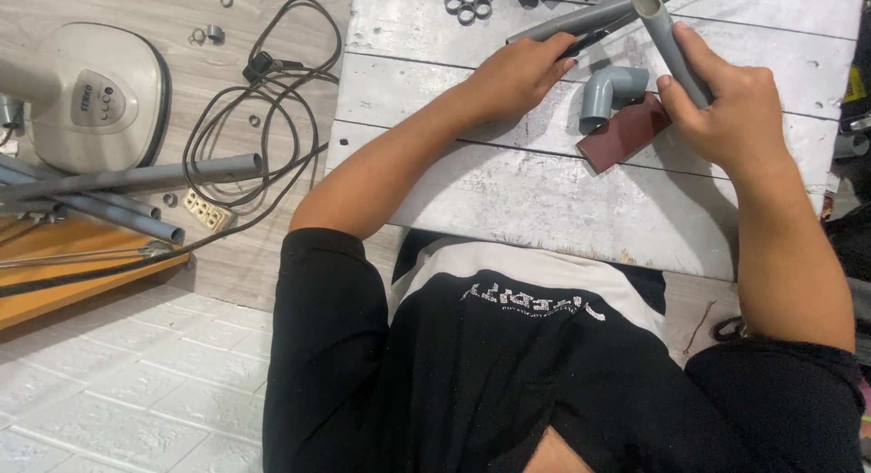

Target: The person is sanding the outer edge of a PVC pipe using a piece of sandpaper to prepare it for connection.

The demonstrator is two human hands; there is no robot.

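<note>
My right hand (726, 106) grips a short grey plastic pipe (660, 30) that points up and away over the white plank table (508, 192). My left hand (517, 74) closes around a second, longer grey pipe (581, 18) lying across the table, with a dark tool partly hidden under the fingers. Between the hands stands a grey pipe elbow (610, 92). A dark red flat block (626, 133) lies just beside it, under my right hand.
Several grey pipe rings (469, 0) sit at the table's far edge. On the floor to the left are a fan base (91, 97), a tangled black cable (263, 101) with a socket strip (205, 210), long grey pipes (136, 178) and a wooden board (63, 273).
</note>
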